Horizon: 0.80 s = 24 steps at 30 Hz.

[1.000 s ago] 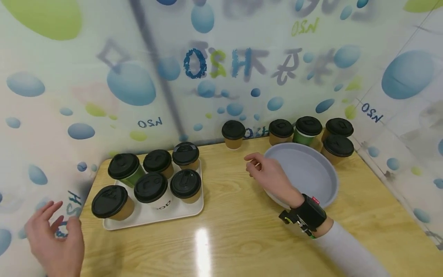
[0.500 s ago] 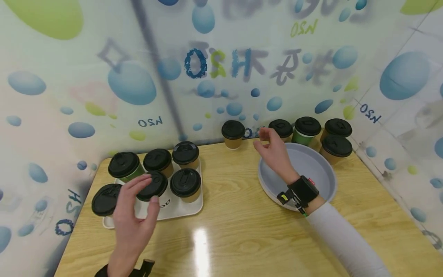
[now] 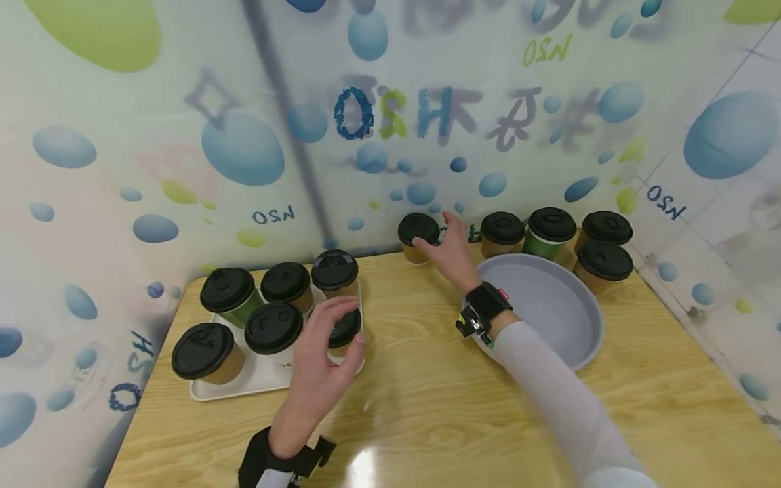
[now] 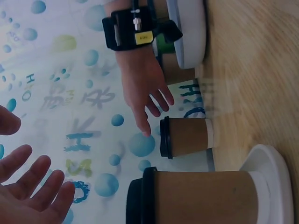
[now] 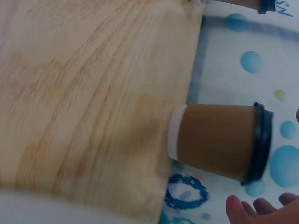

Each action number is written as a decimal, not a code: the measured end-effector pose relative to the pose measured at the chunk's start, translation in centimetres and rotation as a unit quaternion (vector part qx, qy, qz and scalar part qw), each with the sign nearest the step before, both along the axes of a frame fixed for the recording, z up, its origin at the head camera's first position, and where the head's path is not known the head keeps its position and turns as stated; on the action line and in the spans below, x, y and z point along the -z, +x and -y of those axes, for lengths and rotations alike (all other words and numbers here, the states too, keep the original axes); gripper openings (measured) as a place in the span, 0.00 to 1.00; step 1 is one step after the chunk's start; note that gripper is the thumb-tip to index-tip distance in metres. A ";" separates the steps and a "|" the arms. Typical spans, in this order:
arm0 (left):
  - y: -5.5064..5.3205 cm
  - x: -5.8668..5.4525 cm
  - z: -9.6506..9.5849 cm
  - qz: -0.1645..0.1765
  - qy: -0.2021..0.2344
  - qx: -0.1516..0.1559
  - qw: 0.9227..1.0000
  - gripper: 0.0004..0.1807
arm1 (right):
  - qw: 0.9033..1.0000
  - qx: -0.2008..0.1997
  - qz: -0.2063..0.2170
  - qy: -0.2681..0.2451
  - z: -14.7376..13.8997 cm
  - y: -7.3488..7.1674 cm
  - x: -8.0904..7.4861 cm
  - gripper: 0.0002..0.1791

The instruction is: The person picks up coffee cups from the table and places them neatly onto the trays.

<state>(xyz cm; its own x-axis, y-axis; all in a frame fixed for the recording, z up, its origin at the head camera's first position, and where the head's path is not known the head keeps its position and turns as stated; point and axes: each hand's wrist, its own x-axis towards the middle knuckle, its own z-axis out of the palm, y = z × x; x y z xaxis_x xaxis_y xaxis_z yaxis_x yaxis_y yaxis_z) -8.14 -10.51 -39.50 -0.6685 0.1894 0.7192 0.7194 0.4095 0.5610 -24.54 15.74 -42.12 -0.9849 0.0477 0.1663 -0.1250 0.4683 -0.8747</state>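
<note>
Brown paper cup with black plastic lid [image 3: 418, 228]: upright, back edge of wooden worktop [image 3: 421, 379]. Right hand [image 3: 453, 255]: wide, empty, beside it; off-centre push might tip it. Left hand [image 3: 318, 371]: wide, empty.

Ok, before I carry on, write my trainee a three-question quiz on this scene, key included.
1. Which hand is nearest the lone brown coffee cup by the wall?
2. True or false: the left hand grips a cup.
3. How many lidded coffee cups stand on the white tray? A) four B) six C) eight

Key:
1. The right hand.
2. False; the left hand holds nothing.
3. B
</note>
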 end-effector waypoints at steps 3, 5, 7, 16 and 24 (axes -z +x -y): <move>-0.1 0.3 0.2 0.007 0.006 0.001 1.000 0.22 | 1.000 0.018 0.005 0.004 0.9 -0.9 0.3 0.55; -0.1 0.3 0.4 0.013 0.013 0.004 1.000 0.23 | 0.999 0.036 0.005 0.014 1.5 -1.5 0.7 0.56; -0.1 0.3 0.6 0.018 0.017 0.007 1.000 0.23 | 0.998 0.053 0.006 0.021 2.1 -2.1 1.1 0.58; -0.1 0.3 0.7 0.016 0.016 0.016 1.000 0.22 | 0.995 0.102 -0.003 0.007 3.7 -3.1 3.6 0.66; -0.2 -0.1 1.0 0.006 0.018 0.005 1.000 0.23 | 0.993 0.121 0.002 0.003 4.7 -4.0 3.7 0.63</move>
